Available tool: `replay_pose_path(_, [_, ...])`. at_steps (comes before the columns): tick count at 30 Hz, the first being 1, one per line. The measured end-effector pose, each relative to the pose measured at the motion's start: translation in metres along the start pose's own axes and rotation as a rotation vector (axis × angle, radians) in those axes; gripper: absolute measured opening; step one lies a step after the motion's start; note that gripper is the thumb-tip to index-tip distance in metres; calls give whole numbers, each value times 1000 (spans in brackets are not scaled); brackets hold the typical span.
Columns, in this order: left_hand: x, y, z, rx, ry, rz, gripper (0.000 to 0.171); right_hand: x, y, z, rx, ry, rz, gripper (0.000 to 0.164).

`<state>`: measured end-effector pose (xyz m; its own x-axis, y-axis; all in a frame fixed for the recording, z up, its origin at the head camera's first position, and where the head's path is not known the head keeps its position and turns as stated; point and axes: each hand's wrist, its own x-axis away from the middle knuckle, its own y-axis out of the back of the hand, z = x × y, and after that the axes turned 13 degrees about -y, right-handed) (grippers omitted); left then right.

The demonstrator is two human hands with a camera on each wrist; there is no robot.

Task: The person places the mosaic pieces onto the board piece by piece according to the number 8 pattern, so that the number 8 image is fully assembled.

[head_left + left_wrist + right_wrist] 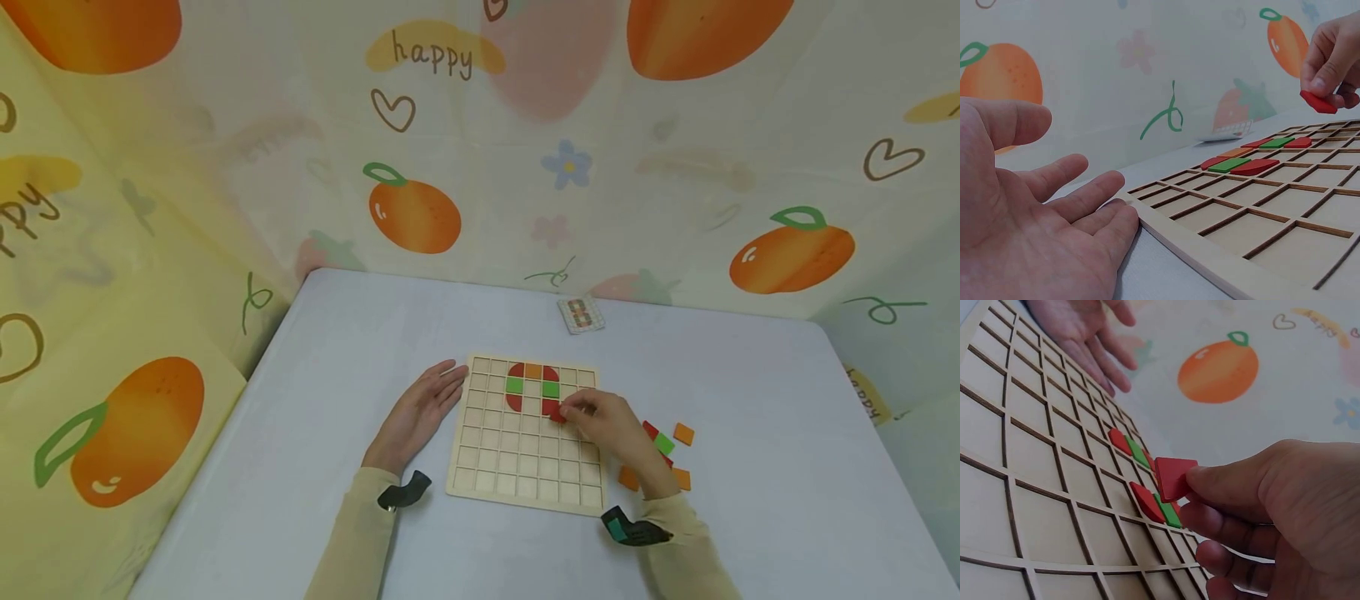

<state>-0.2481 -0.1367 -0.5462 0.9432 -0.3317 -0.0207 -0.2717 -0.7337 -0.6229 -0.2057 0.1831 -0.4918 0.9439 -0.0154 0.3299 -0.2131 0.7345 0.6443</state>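
Note:
My right hand [611, 429] pinches a red tile [1174, 478] between thumb and fingers, holding it raised over the wooden grid board [495, 467]. One side of that tile looks straight-edged in the right wrist view. On the board's upper part sit several tiles: red pieces with rounded corners, an orange square [533, 371] at the top, and a green square [514, 385] on the left with another green square [551, 389] on the right. My left hand [420, 417] lies beside the board's left edge, palm turned inward, fingers extended, fingertips right at the frame.
To the right of the board lie loose tiles, among them an orange tile [683, 433], a green tile [664, 443] and a red tile [650, 429]; my right forearm partly covers this group. A stack of pattern cards [581, 315] lies near the back edge of the white table [787, 500].

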Motion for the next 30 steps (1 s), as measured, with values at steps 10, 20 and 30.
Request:
replay_pose_path(10, [0,1,1,2,-1,6,54,-1,-10,1,67,-48,34,15])
replay_pose_path(20, [0,0,1,-2,-1,3,56,-3,-18,2,141,-63,21,10])
replay_pose_path(30, [0,1,2,6,-2,-1,56,-3,-22,4,161,-56,-11,7])
